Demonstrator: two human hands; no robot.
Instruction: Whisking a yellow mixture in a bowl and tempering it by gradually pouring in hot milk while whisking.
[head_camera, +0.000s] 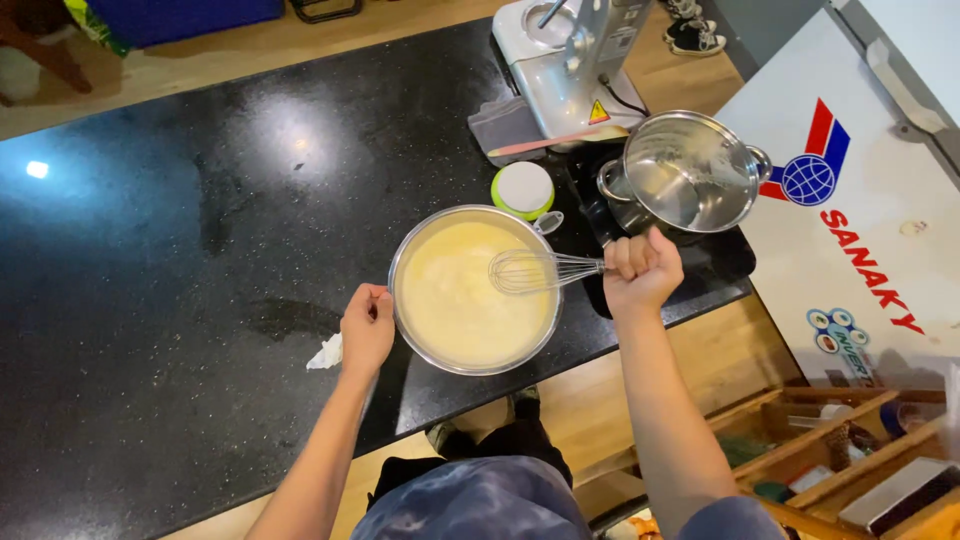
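Metal mixing bowl sits near the front edge of the black speckled desk, filled with pale yellow batter. Wire whisk lies across the bowl's right rim, its wire head down over the batter, handle pointing right.

Your right hand is closed in a fist around the whisk handle, just outside the bowl's right rim. Your left hand grips the bowl's left rim, fingers curled over the edge, thumb side against the outer wall.

Just left of your left hand, a small crumpled white scrap of paper lies on the desk, beside a dark wet-looking smear.

Touching or nearly touching the bowl's far rim: a round container with a white lid and green edge. Right of that, an empty steel pot with side handles stands on a black mat or scale, near your right hand; can't tell which it is.

Behind the pot, a grey-white countertop machine with a yellow warning sticker. A pink-handled spatula rests at its base, on a grey cloth.

Right of the desk, a white chest freezer with a red and blue logo. Below it, wooden crates holding assorted items. Wood floor beneath; your dark shoes show under the desk edge.
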